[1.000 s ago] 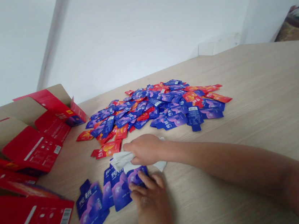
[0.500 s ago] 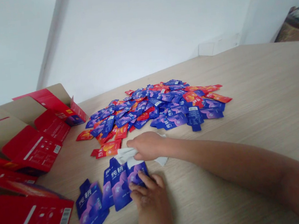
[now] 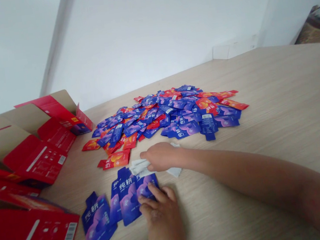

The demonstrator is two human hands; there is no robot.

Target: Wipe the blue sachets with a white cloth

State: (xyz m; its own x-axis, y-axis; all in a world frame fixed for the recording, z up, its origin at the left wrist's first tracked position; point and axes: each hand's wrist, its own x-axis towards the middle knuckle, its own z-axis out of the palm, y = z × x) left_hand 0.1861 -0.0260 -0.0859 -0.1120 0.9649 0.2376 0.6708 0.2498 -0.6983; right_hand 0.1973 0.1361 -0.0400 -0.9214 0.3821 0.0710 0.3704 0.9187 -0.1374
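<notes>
Shifted slightly rightward, the right hand (image 3: 162, 156) closes on a crumpled white wipe (image 3: 139, 167) beside blue sachets (image 3: 128, 200); the left hand's (image 3: 162, 223) grip is unclear, and uneven pressure could skid them.

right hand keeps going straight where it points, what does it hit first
Probably the red sachet beyond the white cloth in the right hand, though depth is unclear; it could pass above.
</notes>
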